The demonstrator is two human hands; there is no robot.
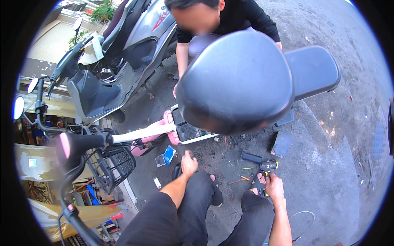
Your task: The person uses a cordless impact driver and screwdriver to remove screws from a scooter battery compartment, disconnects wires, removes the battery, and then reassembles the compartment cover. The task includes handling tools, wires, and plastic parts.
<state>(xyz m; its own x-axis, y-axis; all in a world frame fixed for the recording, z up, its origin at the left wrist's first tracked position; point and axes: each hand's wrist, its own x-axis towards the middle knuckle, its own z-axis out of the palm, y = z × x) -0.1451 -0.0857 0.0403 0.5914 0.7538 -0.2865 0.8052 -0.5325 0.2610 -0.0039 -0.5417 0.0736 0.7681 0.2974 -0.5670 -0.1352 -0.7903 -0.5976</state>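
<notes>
My right hand (274, 185) is wrapped round the handle of a black and yellow cordless drill (269, 165), held low over my sandalled foot. A thin yellow-green shaft points left from the drill's front. My left hand (189, 165) is closed above my left knee; what it grips, if anything, is too small to tell. In front of me stands a pink and white electric bike (143, 133) with a large black saddle (242, 82). Below the saddle, its frame has an open compartment (186, 130).
Across the bike a person (262, 16) crouches, one hand by the frame. A blue packet (169, 155), a dark oblong block (251, 157) and thin tools (242, 178) lie on the ground. Parked scooters (111, 86) stand left; a black basket (111, 164) hangs at the bike's front.
</notes>
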